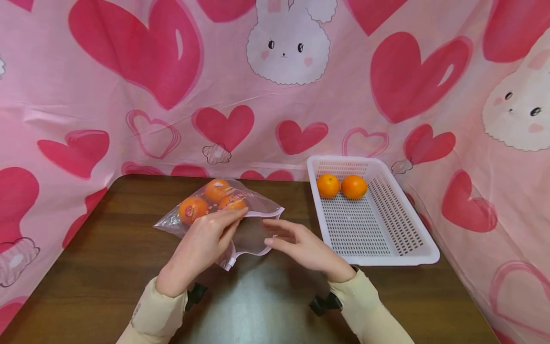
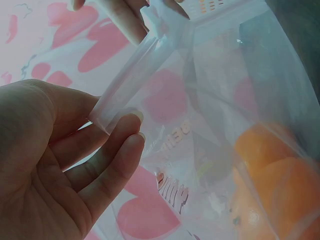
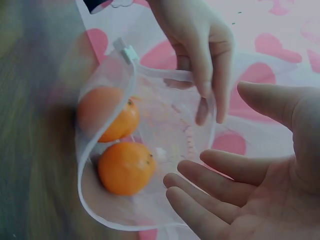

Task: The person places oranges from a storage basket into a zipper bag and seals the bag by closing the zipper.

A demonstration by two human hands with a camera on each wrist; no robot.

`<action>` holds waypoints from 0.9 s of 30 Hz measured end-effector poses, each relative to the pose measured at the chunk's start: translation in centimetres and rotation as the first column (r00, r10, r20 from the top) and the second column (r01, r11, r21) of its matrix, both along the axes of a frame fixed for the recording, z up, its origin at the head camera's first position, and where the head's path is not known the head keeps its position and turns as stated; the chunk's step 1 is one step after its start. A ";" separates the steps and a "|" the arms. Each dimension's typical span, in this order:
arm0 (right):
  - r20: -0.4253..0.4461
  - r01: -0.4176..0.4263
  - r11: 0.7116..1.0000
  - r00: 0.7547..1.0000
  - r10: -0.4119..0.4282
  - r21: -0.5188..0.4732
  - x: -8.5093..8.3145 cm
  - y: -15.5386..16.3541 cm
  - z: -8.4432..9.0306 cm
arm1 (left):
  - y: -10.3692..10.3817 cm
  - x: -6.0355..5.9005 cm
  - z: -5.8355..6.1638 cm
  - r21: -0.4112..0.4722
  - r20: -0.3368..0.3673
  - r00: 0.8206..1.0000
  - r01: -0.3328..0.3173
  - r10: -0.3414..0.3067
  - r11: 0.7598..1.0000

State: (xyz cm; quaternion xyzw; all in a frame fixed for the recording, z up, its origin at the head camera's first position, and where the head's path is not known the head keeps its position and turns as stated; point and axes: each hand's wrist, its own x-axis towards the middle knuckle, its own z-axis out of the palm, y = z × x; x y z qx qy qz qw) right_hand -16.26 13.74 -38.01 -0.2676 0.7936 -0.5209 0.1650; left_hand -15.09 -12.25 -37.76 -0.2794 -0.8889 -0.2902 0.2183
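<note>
A clear zip bag [image 1: 265, 202] with printed lettering lies on the table, its mouth spread open towards the right hand. Three oranges [image 1: 193, 209] show through its far left part; two of them [image 3: 126, 168] appear through the mouth in the right wrist view. My left hand [image 1: 206, 239] pinches the bag's rim between thumb and fingers. A white slider [image 3: 129, 52] sits at the near end of the zip. My right hand [image 1: 307, 246] is at the opening with fingers extended and spread, gripping nothing; whether its fingertips touch the rim I cannot tell.
To the right stands a white plastic basket [image 1: 386, 261] with perforated walls. Two oranges [image 1: 328, 185] lie side by side in its far left corner. Behind the brown wooden table [image 1: 99, 267] hangs a pink cloth [image 1: 275, 100] printed with hearts and rabbits.
</note>
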 end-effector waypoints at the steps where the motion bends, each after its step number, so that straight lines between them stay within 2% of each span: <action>1: -0.003 0.002 1.000 1.000 -0.002 -0.003 0.1 0.2 0.1 | 0.0 0.0 0.0 0.001 0.000 1.000 0.000 0.000 1.000; 13: -0.018 0.003 0.997 1.000 -0.004 -0.071 0.6 2.0 1.0 | 0.1 0.3 -0.2 -0.001 -0.027 1.000 -0.001 0.001 1.000; 18: -0.049 0.028 0.997 0.998 -0.032 -0.078 0.6 2.7 1.4 | 0.2 0.3 -0.4 -0.002 -0.052 0.999 0.000 0.000 1.000; 27: -0.072 0.092 0.984 0.992 -0.104 -0.152 0.2 4.3 2.5 | 0.4 0.4 -0.5 -0.007 -0.061 0.998 -0.005 0.004 1.000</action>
